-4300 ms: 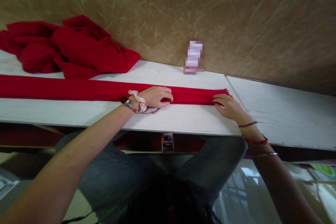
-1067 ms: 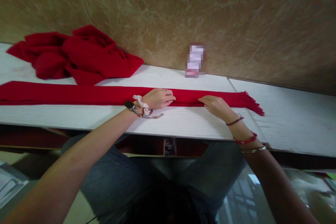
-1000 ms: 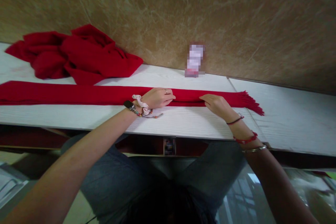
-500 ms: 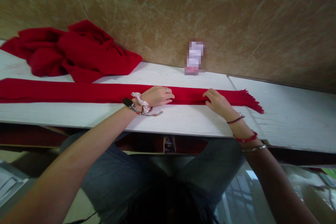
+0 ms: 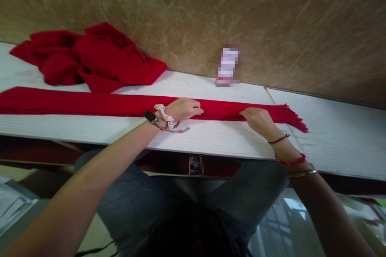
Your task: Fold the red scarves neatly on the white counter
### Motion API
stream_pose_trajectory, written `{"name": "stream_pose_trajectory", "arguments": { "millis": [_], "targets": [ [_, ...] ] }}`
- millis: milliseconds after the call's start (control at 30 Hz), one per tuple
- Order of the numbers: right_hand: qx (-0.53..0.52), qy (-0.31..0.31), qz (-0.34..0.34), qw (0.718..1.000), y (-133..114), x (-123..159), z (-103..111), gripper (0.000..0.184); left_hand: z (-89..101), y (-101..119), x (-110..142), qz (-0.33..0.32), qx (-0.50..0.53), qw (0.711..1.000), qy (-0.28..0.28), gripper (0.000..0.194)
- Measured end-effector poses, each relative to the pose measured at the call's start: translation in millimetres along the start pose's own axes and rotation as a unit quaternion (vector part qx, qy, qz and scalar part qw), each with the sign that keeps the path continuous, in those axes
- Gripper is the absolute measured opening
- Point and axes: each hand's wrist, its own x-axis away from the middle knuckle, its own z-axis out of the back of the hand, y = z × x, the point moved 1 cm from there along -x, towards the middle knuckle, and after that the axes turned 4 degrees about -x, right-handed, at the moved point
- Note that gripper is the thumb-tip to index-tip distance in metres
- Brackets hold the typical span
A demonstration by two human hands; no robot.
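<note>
A long red scarf [image 5: 120,104], folded lengthwise into a narrow strip, lies across the white table, its fringe at the right end. My left hand [image 5: 184,108] rests at the strip's middle, thumb and fingers pinched on the near edge. Farther right, my right hand [image 5: 259,120] pinches the same near edge a little short of the fringe. Both sets of fingers are closed on the cloth. The scarf's left end runs out of view.
A crumpled heap of red cloth [image 5: 99,60] lies at the back left against the marbled wall [image 5: 187,16]. Behind the scarf a blurred-out phone-like object [image 5: 228,66] leans on the wall. The white table [image 5: 217,138] ends just in front of my legs.
My right hand has slid slightly right along the scarf's near edge, and its fingers have drawn together in a pinch. The left hand's fingers have curled in more. The view has shifted slightly.
</note>
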Motion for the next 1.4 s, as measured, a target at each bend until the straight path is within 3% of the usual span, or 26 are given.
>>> {"name": "stream_pose_trajectory", "arguments": {
  "millis": [133, 267, 467, 700, 1000, 1233, 1400],
  "targets": [
    [-0.012, 0.05, 0.037, 0.998, 4.2, 6.5, -2.3, 0.03, 4.0, 3.4, -1.3, -0.019, -0.011, 0.999, -0.025, 0.02],
    [-0.058, 0.057, 0.048, 0.996, 4.7, 9.6, -4.8, 0.026, 0.7, 3.2, -0.5, -0.021, 0.003, 1.0, -0.016, 0.02],
    [-0.151, 0.106, -0.018, 0.983, 8.5, 9.0, -6.3, 0.023, -3.2, 1.8, 1.3, -0.003, 0.014, 1.0, 0.002, 0.025],
    [-0.199, 0.062, 0.027, 0.978, 8.5, 10.1, -9.7, 0.022, -0.6, 4.5, 0.5, -0.019, 0.047, 0.998, -0.021, 0.019],
    [-0.174, 0.074, 0.049, 0.981, -8.0, 2.1, -7.6, 0.025, -5.0, 4.0, 0.6, -0.026, 0.024, 0.999, -0.013, 0.018],
    [-0.163, 0.069, 0.045, 0.983, -16.3, -3.9, -5.0, 0.024, -6.5, 4.2, -0.8, -0.039, -0.018, 0.999, 0.012, 0.016],
    [-0.191, 0.071, 0.028, 0.979, -13.0, -3.6, -8.0, 0.024, -3.7, 5.0, -1.4, -0.018, 0.009, 1.0, -0.003, 0.018]
  ]
}}
